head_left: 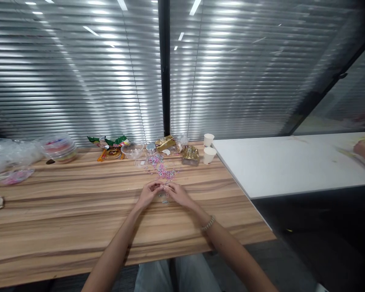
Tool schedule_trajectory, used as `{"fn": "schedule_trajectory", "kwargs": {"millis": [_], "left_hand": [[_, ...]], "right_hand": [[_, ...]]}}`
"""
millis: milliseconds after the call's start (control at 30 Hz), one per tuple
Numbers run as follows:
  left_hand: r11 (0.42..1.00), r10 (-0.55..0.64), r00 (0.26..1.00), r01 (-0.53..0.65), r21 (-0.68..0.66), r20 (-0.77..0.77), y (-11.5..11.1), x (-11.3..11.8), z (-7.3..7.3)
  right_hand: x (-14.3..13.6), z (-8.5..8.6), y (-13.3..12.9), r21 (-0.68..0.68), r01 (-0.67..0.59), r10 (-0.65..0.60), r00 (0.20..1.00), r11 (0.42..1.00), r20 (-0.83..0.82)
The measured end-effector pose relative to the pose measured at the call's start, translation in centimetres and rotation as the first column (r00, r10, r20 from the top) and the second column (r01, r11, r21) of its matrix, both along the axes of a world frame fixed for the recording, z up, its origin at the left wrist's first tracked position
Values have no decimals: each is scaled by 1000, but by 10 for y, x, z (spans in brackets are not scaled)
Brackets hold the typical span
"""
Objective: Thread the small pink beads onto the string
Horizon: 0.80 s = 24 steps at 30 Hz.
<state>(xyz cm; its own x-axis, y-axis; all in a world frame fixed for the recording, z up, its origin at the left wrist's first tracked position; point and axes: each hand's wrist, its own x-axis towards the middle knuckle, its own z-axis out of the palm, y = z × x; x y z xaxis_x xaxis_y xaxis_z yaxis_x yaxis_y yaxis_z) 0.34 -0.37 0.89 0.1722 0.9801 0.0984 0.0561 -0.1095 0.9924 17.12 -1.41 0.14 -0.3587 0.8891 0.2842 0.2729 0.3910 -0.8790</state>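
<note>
**Bare Forearms, One Bracelet**

Both arms were bare from the near edge of the view to the fingers, with no sleeves showing. The left hand (149, 194) wore nothing. The right hand (179, 195) had a beaded bracelet (208, 223) of pale, tan-gold beads round its wrist. Near the bottom edge, between the arms, lay light grey-blue trousers (176, 273), the cloth creased.

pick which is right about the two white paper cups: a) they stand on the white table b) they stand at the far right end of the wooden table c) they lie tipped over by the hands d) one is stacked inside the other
b: the two white paper cups stand upright and apart on the wooden table, near its far right edge, just short of the white table.
</note>
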Motion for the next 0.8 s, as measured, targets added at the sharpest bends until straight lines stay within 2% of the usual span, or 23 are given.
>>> {"fn": "schedule_trajectory", "kwargs": {"millis": [100,200,300,467,633,800], "left_hand": [[998,53,996,-50,-33,69,3,-2,0],[994,100,988,-96,-44,116,4,-4,0],[997,74,992,-70,-45,105,3,-3,1],[999,-35,999,35,-6,39,1,-1,0],[1000,8,1000,-8,7,19,3,-2,-7],[1000,20,999,-21,17,45,4,-3,-7]], "right_hand": [[1,-4,4,-28,1,-4,995,1000,-103],[2,-9,10,-125,46,-74,971,991,-226],[5,-8,13,-231,57,-131,939,971,-319],[7,-2,13,-266,7,-110,921,964,-373],[7,-3,14,-269,-19,-107,890,963,-443],[10,-4,14,-252,-24,-79,917,967,-390]]}}
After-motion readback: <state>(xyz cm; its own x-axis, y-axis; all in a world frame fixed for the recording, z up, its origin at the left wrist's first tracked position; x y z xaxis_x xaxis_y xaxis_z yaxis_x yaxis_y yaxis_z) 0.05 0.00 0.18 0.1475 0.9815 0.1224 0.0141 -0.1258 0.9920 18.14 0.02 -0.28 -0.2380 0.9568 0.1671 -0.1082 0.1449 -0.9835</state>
